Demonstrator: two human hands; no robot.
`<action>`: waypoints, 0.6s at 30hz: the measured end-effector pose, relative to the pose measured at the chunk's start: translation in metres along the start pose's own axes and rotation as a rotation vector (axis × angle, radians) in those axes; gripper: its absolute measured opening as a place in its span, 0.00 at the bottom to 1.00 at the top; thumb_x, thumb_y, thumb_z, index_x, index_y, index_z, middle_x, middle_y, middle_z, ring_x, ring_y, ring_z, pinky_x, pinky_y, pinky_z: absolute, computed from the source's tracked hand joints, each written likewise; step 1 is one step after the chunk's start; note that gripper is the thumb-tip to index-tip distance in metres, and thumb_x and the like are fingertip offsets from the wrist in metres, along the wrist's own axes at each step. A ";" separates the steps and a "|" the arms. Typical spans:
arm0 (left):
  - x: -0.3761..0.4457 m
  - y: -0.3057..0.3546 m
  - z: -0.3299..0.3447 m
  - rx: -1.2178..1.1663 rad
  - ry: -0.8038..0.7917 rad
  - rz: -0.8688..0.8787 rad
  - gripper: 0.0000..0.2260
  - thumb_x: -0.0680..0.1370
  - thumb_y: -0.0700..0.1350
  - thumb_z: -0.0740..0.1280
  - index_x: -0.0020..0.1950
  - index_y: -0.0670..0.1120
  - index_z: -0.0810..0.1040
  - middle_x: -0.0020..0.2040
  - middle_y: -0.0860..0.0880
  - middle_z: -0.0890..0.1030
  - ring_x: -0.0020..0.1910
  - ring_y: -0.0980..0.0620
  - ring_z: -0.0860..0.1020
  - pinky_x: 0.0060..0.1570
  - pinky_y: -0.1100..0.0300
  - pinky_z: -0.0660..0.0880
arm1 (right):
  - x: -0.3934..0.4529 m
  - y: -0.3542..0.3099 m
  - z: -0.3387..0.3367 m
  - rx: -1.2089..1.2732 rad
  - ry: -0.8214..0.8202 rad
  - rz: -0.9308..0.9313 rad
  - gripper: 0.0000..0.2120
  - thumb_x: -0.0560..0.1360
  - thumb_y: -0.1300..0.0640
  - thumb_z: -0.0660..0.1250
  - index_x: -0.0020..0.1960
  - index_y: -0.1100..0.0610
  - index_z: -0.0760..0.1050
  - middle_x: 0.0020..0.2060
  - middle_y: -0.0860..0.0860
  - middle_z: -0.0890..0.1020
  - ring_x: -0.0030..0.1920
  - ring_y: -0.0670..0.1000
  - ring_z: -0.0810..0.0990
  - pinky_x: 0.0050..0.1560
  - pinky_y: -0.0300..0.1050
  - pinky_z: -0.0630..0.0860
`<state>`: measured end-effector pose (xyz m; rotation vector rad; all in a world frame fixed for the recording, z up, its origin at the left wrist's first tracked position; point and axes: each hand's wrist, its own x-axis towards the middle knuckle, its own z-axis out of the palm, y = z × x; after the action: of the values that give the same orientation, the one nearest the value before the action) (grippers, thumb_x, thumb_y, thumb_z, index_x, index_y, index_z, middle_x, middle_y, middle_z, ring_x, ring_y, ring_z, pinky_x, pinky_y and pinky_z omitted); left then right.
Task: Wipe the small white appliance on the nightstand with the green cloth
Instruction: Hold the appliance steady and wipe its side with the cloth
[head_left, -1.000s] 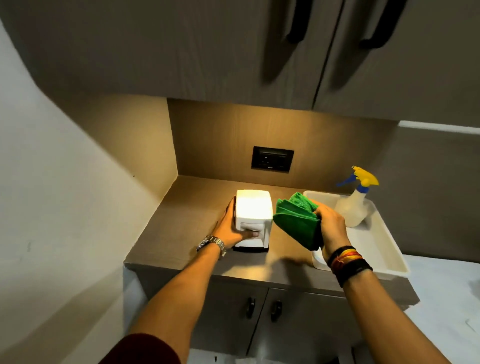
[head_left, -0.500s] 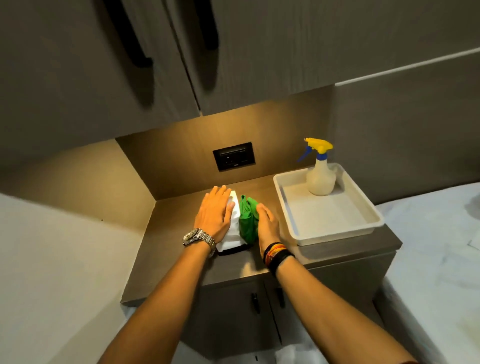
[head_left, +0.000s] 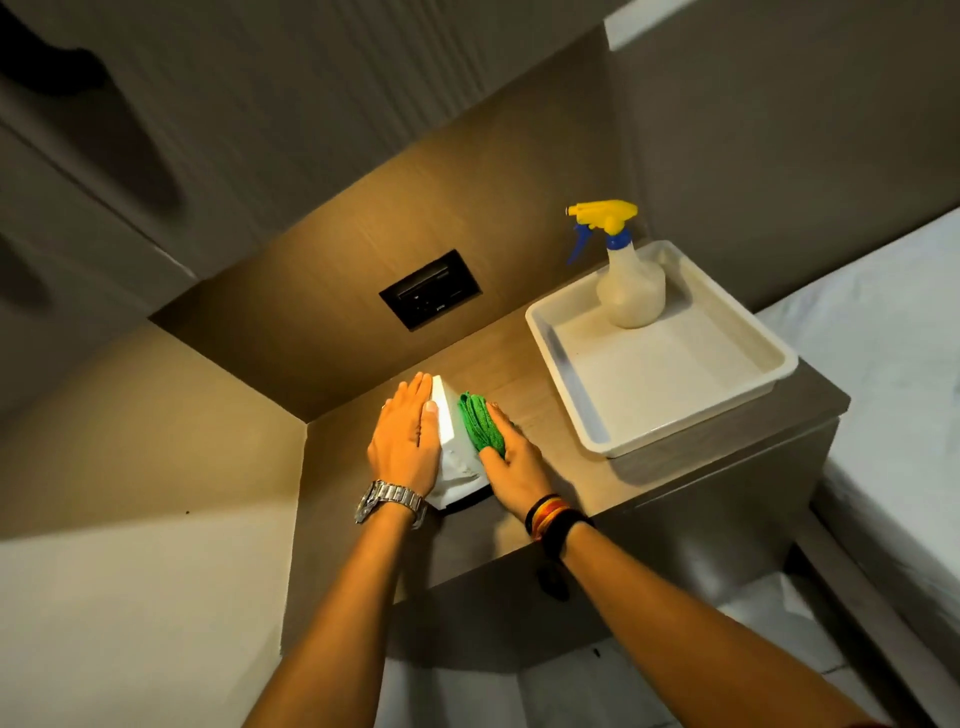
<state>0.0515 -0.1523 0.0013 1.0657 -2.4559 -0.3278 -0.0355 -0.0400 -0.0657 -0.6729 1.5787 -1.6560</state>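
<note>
White appliance (head_left: 457, 457) at centre frame on the nightstand (head_left: 701, 447) is flanked as before, left hand (head_left: 408, 441) flat and spread on its side, right hand (head_left: 511, 460) pressing the green cloth (head_left: 480, 428) against it, though the tray (head_left: 587, 410) now sits farther right.

Dim room, warm light from above, glare on appliance (head_left: 451, 441), wide-angle distortion

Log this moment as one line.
left hand flat on white appliance | right hand pressing green cloth against its side | spray bottle in tray
</note>
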 end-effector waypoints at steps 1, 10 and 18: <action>0.001 -0.003 -0.001 -0.014 -0.009 0.006 0.25 0.82 0.54 0.53 0.77 0.49 0.71 0.76 0.48 0.72 0.77 0.47 0.67 0.78 0.46 0.62 | 0.008 -0.003 0.001 0.014 0.002 0.014 0.32 0.76 0.61 0.58 0.77 0.43 0.58 0.74 0.50 0.67 0.71 0.54 0.70 0.68 0.52 0.73; -0.002 -0.023 -0.009 -0.096 -0.072 0.106 0.22 0.84 0.49 0.57 0.77 0.46 0.71 0.76 0.51 0.71 0.77 0.49 0.67 0.77 0.41 0.64 | -0.024 -0.010 0.025 -0.064 0.024 -0.247 0.36 0.77 0.65 0.58 0.78 0.41 0.52 0.79 0.44 0.57 0.78 0.47 0.57 0.74 0.49 0.64; -0.003 -0.023 -0.009 -0.055 -0.070 0.139 0.23 0.84 0.51 0.55 0.78 0.47 0.69 0.76 0.55 0.67 0.78 0.51 0.65 0.78 0.45 0.62 | -0.001 0.004 0.017 -0.103 0.095 -0.144 0.35 0.76 0.66 0.58 0.79 0.47 0.54 0.79 0.48 0.59 0.79 0.50 0.55 0.76 0.55 0.62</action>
<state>0.0723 -0.1656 -0.0005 0.8690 -2.5512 -0.3914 -0.0206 -0.0494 -0.0673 -0.7876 1.7278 -1.7422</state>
